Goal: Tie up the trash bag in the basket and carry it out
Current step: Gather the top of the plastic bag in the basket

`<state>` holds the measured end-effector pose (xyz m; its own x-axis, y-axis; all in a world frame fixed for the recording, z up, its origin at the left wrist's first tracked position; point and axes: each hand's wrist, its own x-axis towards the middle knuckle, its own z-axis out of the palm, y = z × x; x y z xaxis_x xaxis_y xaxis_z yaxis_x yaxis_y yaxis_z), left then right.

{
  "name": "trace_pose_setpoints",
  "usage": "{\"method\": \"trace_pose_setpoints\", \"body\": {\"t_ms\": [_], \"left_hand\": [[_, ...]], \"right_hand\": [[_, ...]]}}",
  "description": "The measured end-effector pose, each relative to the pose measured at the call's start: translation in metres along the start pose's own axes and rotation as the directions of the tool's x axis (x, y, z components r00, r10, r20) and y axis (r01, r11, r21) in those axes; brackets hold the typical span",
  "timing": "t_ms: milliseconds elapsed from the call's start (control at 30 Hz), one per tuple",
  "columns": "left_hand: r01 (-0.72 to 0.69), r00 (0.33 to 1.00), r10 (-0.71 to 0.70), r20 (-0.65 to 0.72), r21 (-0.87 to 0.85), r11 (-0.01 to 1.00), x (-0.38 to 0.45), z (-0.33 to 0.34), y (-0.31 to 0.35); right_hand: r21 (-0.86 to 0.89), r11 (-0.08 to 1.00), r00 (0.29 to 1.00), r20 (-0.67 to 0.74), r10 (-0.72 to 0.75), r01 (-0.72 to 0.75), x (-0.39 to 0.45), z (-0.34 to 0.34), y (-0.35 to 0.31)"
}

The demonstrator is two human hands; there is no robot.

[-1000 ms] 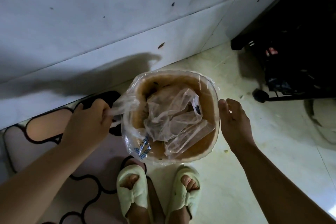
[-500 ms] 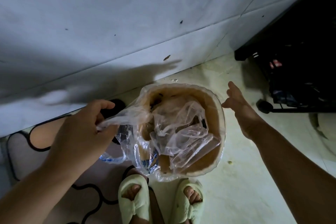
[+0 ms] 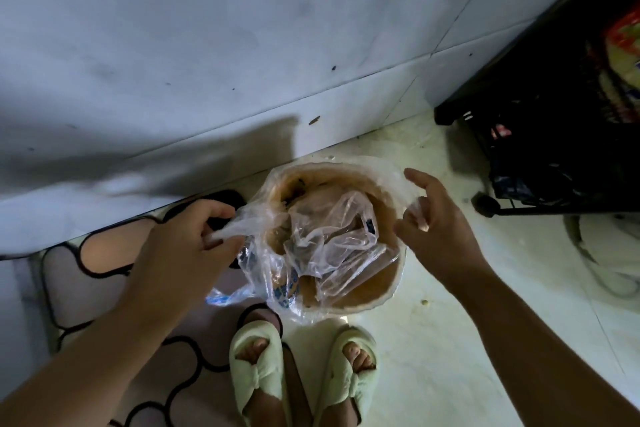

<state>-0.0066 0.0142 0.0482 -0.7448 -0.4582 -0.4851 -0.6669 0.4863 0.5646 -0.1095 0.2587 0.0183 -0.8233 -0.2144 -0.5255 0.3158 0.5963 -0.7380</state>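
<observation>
A round brown basket [image 3: 384, 291] stands on the floor just ahead of my feet, lined with a clear plastic trash bag [image 3: 266, 274] that holds crumpled clear wrappers [image 3: 332, 236]. My left hand [image 3: 187, 253] pinches the bag's left edge, which is pulled off the rim and stretched to the left. My right hand [image 3: 436, 229] is at the basket's right rim, thumb and finger pinched on the bag's right edge, other fingers spread.
A tiled wall [image 3: 242, 45] runs close behind the basket. A black wheeled rack [image 3: 540, 149] with packages stands at the right. A patterned mat [image 3: 104, 288] lies at the left, a pale cloth [image 3: 609, 253] at far right. My feet wear pale slippers [image 3: 259, 371].
My left hand has pulled the bag's left side off the rim and drawn it left. My right hand has come back to the right rim and pinched the bag there.
</observation>
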Motion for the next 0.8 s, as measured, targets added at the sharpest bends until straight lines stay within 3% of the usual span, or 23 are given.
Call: {"method": "trace_pose_setpoints", "body": {"t_ms": [133,233,467,633,733,800], "left_hand": [[-0.05,0.999,0.049,-0.01,-0.157,0.986,-0.018,-0.005,0.018],[-0.086,0.991,0.108,0.074,-0.257,0.963,-0.032,-0.01,0.036],[-0.092,0.923,0.267,0.277,-0.514,0.853,-0.058,-0.006,0.069],[-0.208,0.908,0.332,0.257,-0.41,0.888,-0.054,0.021,0.071],[-0.227,0.9,0.323,0.292,-0.318,0.921,-0.047,0.042,0.072],[-0.211,0.886,0.328,0.327,-0.346,0.914,-0.043,0.052,0.074]], "right_hand": [[0.115,0.992,0.998,0.029,-0.05,0.047,-0.04,0.001,-0.035],[0.19,0.978,0.993,0.065,-0.097,0.083,-0.067,-0.001,-0.055],[0.538,0.843,0.99,0.134,-0.048,-0.032,-0.089,-0.007,-0.067],[0.635,0.737,0.972,0.19,0.139,-0.23,-0.081,-0.003,-0.054],[0.633,0.713,0.948,0.281,0.153,-0.302,-0.077,0.002,-0.05],[0.621,0.713,0.933,0.331,0.139,-0.326,-0.074,0.003,-0.049]]}}
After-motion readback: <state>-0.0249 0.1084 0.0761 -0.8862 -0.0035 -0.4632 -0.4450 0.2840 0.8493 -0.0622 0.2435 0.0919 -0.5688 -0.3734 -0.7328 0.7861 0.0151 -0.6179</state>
